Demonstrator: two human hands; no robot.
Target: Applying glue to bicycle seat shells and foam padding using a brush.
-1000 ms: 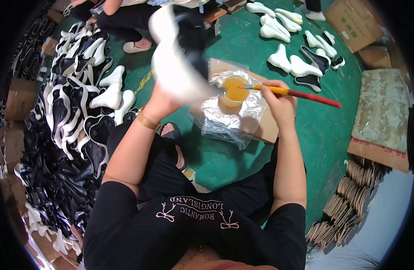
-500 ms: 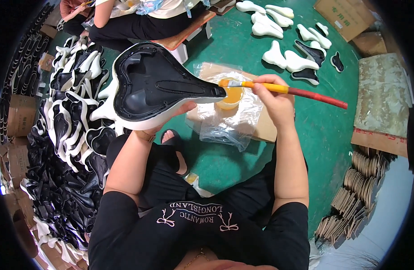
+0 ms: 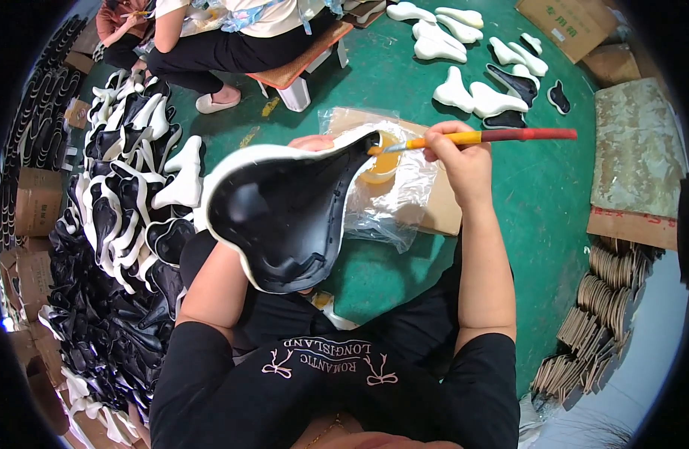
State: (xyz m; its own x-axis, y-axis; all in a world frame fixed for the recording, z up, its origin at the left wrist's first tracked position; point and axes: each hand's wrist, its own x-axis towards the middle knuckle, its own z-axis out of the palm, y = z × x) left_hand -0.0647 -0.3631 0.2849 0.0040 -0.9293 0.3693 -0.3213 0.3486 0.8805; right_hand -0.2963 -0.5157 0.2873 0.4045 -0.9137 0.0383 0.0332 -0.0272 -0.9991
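My left hand [image 3: 312,142] holds a bicycle saddle [image 3: 281,206] from beneath and behind; only some fingers show past its far edge. The saddle's hollow black underside faces me, rimmed by white padding, with its narrow nose to the right. In my right hand [image 3: 461,159] is a paintbrush [image 3: 509,135] with a yellow and red handle, gripped near the ferrule. Its bristles meet the inside edge of the nose, or hover just over it. Below the nose stands a tub of amber liquid [image 3: 380,170], on plastic film over a cardboard box [image 3: 439,206].
At left lies a big heap of white saddle pads [image 3: 181,176] and black shells [image 3: 109,322]. More pads [image 3: 439,39] rest on the green floor ahead. Two other people sit beyond, one on a low stool [image 3: 294,96]. Stacked brown pieces [image 3: 612,269] stand at right.
The saddle has been tilted and turned, its wide end swinging toward me. My left fingers now show at its far edge. The brush has shifted slightly, still at the nose.
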